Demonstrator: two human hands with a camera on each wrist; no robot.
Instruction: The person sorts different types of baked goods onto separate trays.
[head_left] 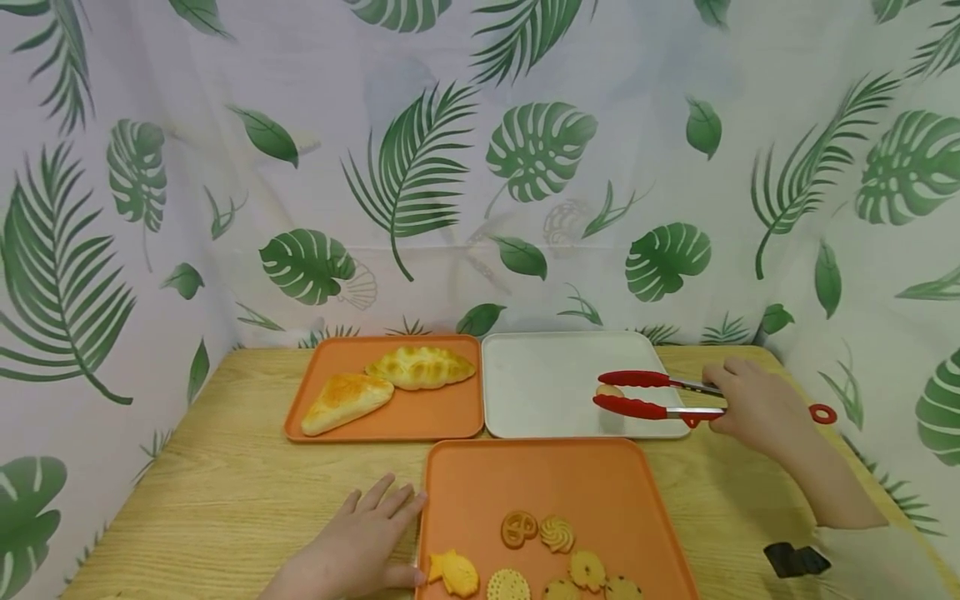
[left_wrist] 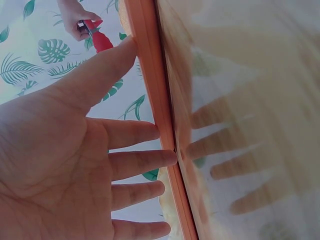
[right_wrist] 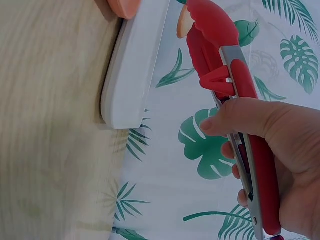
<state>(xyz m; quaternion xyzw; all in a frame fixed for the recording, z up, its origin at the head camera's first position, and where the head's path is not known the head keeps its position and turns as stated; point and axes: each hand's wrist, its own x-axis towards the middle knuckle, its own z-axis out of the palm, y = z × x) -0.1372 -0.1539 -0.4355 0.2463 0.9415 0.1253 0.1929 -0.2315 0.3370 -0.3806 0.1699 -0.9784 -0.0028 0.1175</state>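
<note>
Leaf-print curtain is backing a wooden table [head_left: 225, 492]. Right hand [head_left: 757, 408] is squeezing red tongs [head_left: 652, 395], tips part-closed round a small cookie [head_left: 608, 390] over the white tray [head_left: 547, 392]. Cookie is likely light, stiff and brittle, so it should be pinched gently across its flat faces. Left hand [head_left: 360, 542], fingers straight, is resting against the near orange tray [head_left: 600, 492] edge.

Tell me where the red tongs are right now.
In the head view the red tongs are on the right, gripped by the right hand, their tips over the white tray around a small cookie.
</note>
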